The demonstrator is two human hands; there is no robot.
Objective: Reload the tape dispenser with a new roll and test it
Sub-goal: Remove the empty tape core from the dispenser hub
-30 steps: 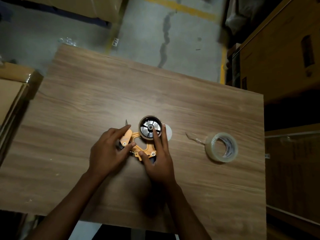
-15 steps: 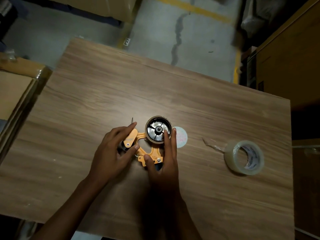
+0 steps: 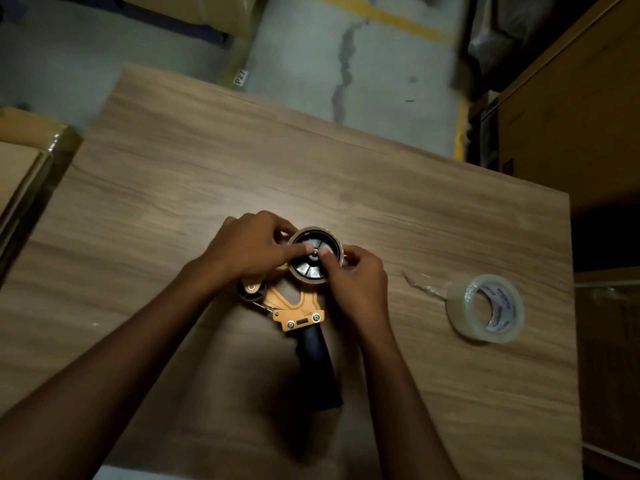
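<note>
Wood-grain surface (image 3: 311, 168) over grey concrete floor (image 3: 304, 60); cartons around. Tape dispenser (image 3: 298, 306) lies flat. Left hand (image 3: 247, 249) and right hand (image 3: 358, 282), earlier resting flat, now pinch its hub (image 3: 313, 258). New roll (image 3: 485, 308) lies well right.

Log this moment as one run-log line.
stage: old core on hub | left hand: fingers at hub | right hand: fingers at hub | tape dispenser: flat on table | new roll: untouched, right

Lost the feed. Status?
Both hands on dispenser hub, fingertips pinching centre. New tape roll untouched on table, right side. Nothing blocking.
</note>
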